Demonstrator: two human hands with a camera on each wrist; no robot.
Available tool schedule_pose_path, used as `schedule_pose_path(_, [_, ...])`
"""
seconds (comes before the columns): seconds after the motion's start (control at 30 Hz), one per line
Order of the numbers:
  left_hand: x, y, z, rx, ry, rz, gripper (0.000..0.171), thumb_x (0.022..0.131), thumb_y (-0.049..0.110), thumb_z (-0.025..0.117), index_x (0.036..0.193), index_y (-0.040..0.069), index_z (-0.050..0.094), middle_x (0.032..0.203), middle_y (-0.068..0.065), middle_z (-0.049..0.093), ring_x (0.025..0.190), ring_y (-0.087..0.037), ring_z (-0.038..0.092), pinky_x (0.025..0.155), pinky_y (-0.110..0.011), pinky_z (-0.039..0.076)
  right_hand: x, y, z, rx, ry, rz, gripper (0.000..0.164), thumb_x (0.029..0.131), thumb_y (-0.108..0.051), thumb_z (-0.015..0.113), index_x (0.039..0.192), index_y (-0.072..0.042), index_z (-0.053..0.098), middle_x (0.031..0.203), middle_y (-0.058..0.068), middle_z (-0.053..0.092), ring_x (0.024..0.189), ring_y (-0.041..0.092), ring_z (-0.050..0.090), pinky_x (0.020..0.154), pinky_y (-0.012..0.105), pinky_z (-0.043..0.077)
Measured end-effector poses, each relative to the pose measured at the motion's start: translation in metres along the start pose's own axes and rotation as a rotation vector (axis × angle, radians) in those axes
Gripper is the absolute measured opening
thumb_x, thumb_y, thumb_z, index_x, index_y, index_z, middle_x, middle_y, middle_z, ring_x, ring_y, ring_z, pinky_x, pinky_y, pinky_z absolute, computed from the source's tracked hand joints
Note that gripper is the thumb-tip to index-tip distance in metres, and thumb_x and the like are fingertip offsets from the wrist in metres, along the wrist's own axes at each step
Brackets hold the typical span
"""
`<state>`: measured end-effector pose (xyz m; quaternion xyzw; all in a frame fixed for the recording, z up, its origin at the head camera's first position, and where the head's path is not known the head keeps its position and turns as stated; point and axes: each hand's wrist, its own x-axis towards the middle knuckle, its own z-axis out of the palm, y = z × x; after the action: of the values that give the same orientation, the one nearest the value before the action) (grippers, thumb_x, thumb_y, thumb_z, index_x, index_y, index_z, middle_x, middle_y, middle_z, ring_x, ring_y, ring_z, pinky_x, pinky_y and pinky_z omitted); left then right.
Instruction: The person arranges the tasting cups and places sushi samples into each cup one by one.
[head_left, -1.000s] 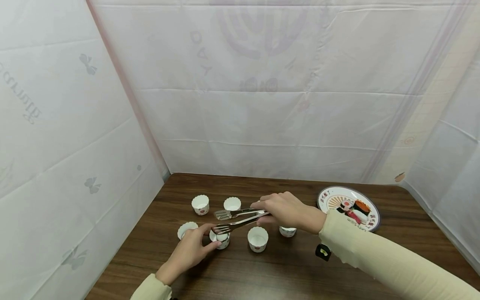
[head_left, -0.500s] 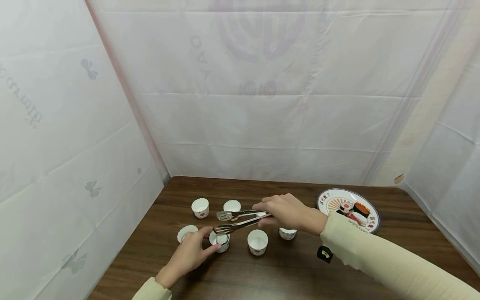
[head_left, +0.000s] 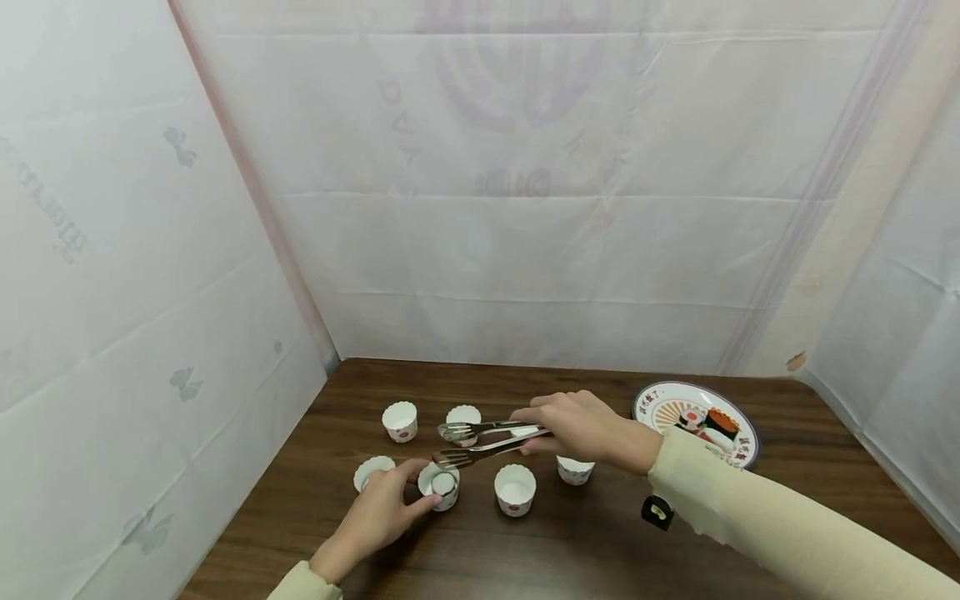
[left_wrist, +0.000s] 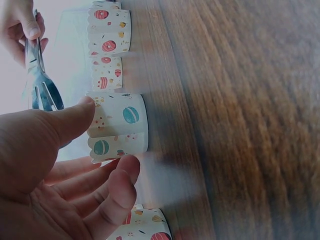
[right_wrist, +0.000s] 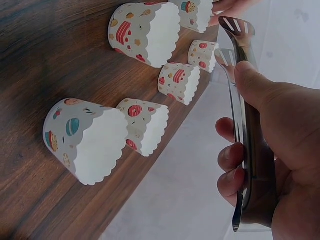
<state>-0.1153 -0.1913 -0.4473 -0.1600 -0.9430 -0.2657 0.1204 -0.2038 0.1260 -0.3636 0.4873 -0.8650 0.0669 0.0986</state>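
Note:
My left hand [head_left: 382,504] holds a white paper baking cup [left_wrist: 117,122] with a scalloped rim and printed sweets, thumb on one side and fingers on the other. Inside this cup, in the head view, lies a small round white piece [head_left: 443,483] with a dark edge. My right hand [head_left: 581,429] grips metal serving tongs [right_wrist: 260,165] along their arms. The slotted tong ends stand apart over the cups, just beyond the held cup, and nothing shows between them. Another baking cup [head_left: 515,492] stands to the right of the held one.
More baking cups, including one at the back left [head_left: 401,422] and one at the right [head_left: 575,472], stand in two rows on the dark wooden table [head_left: 570,550]. A round plate with a sushi print [head_left: 667,392] lies at the back right. White cloth hangs around.
The tongs have drawn slightly up and right from the held cup, uncovering the white piece in it. My left hand stays at the cup; the head view has tilted up slightly.

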Motion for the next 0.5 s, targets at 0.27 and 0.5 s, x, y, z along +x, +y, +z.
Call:
schedule_pose_path(0.27, [-0.002,0.000,0.002,-0.005,-0.008,0.009,0.045,0.087,0.026,0.084,0.123,0.005,0.069,0.099,-0.003,0.076,0.084,-0.011,0.069,0.071,-0.031,0.054,-0.010,0.007,0.004,-0.007,0.039,0.005,0.040,0.094,-0.045,0.073,0.128,-0.022,0.071,0.094,-0.009,0.065,0.063,0.001,0.052,0.047,0.023,0.039])
schedule_pose_path(0.5, [-0.001,0.001,0.001,0.011,0.002,0.020,0.050,0.087,0.026,0.085,0.128,0.002,0.067,0.095,-0.005,0.075,0.075,-0.009,0.063,0.072,-0.033,0.055,-0.021,0.017,0.000,-0.030,0.054,0.016,0.042,0.096,-0.043,0.071,0.130,-0.017,0.071,0.103,-0.004,0.069,0.073,0.009,0.065,0.057,0.031,0.052])
